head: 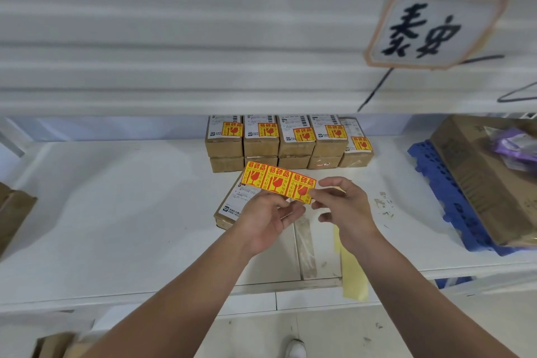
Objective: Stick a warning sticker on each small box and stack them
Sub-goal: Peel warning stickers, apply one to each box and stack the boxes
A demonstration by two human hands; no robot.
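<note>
A strip of three yellow and red warning stickers (pixel 277 182) is held up over the white shelf (pixel 116 212). My left hand (pixel 266 219) grips its lower edge. My right hand (pixel 341 206) pinches the strip's right end at the last sticker. Under the strip lies a small brown box (pixel 232 206) with a white label, partly hidden by my left hand. At the back stands a stack of small boxes (pixel 287 141), two layers high, the top ones each bearing a warning sticker.
A large cardboard box (pixel 476 180) rests on a blue plastic pallet (pixel 438 192) at the right. Another brown carton (pixel 11 212) shows at the left edge. A yellow backing strip (pixel 353 276) hangs over the shelf's front edge. An upper shelf overhangs the stack.
</note>
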